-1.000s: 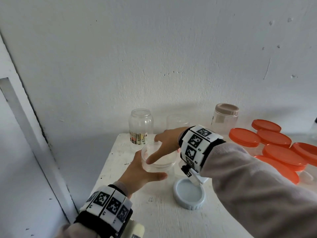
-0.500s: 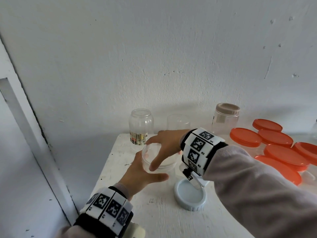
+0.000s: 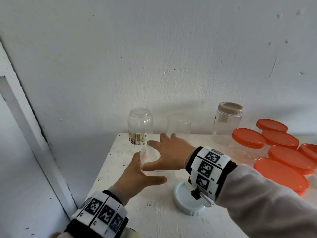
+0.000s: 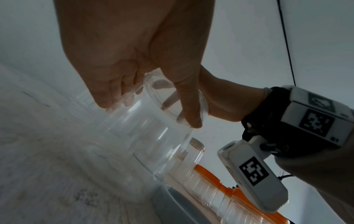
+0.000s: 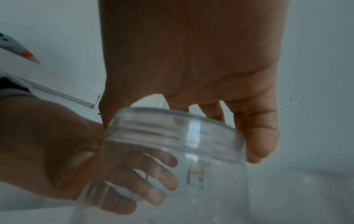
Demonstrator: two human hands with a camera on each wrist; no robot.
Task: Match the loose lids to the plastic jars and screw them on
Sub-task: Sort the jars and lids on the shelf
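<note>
A clear plastic jar stands on the white table. My left hand grips its body from the near left, and its fingers show through the wall. A clear lid sits on the jar's mouth. My right hand reaches over from the right, thumb and fingers spread round the lid's rim. The left wrist view shows the same jar under my left thumb, with the lid on top.
A pale blue lid lies upside down under my right wrist. At the wall stand a labelled open jar, an open clear jar and a beige-lidded jar. Several orange-lidded jars crowd the right. The table's left edge is close.
My right hand has turned on the lid, its fingers sweeping round the rim and its wrist swinging nearer to me. The left hand and jar have stayed in place.
</note>
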